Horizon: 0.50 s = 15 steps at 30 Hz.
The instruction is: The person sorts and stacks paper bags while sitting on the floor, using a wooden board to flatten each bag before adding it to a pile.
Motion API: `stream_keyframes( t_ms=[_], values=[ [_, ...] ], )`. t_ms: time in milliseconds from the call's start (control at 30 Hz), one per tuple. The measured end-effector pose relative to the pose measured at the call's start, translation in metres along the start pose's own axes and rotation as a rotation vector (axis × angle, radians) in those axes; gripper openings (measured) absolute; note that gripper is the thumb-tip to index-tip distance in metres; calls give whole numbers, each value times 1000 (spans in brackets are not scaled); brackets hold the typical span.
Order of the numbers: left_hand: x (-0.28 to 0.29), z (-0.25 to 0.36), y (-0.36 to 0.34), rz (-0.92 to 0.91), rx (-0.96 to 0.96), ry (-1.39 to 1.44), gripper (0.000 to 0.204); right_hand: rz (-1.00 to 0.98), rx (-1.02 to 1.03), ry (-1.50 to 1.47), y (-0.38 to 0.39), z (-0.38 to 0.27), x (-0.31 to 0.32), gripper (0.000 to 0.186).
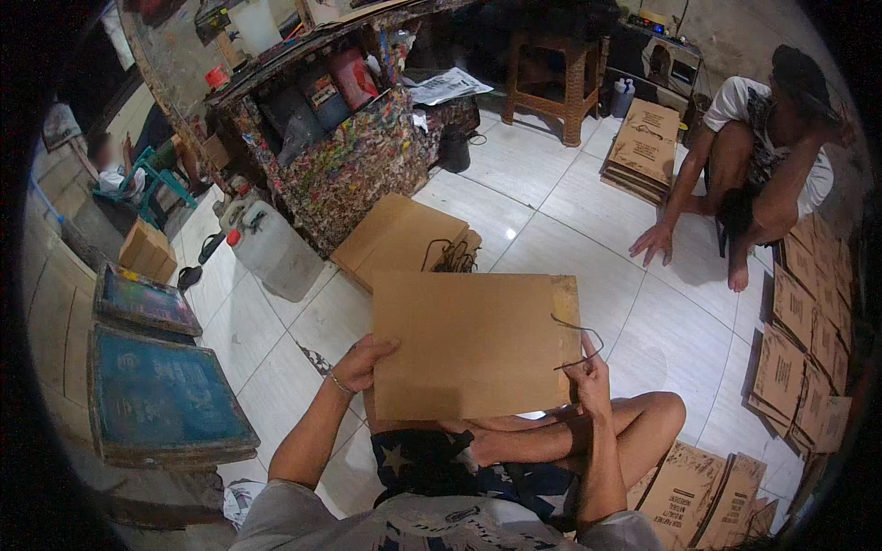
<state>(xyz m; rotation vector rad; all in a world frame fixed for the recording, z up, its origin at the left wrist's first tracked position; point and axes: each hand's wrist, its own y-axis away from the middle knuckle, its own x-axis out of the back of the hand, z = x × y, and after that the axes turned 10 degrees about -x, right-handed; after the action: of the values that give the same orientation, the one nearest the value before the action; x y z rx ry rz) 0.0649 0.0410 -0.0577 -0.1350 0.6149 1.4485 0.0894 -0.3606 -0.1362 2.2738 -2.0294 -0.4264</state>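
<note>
A plain brown kraft paper bag (464, 344) lies flat between my two hands, held above my crossed legs. My left hand (364, 364) is closed on its left edge, thumb on top. At the right edge, my right hand (590, 378) grips the bag beside its dark cord handle (571, 323), which sticks out past that side. Just beyond the bag, a stack of plain brown paper bags (390, 230) rests on the tiled floor. Several dark cord handles (450, 257) bunch at the stack's right end.
At the left stand a translucent jerrycan (276, 253) with a red cap and blue screen-printing frames (170, 390). Printed bags (684, 491) lie at lower right, more (790, 367) along the right. A co-worker (772, 151) sits at far right near stacked printed bags (646, 138). A brown stool (551, 87) stands behind.
</note>
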Motion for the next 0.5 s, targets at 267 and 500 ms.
stream_keyframes(
  t_ms=[267, 500],
  values=[
    [-15, -1, -3, 15, -24, -49, 49, -200, -113, -152, -11, 1, -23, 81],
    [-13, -21, 0, 64, -125, 63, 59, 38, -45, -101, -12, 21, -37, 54]
  ],
)
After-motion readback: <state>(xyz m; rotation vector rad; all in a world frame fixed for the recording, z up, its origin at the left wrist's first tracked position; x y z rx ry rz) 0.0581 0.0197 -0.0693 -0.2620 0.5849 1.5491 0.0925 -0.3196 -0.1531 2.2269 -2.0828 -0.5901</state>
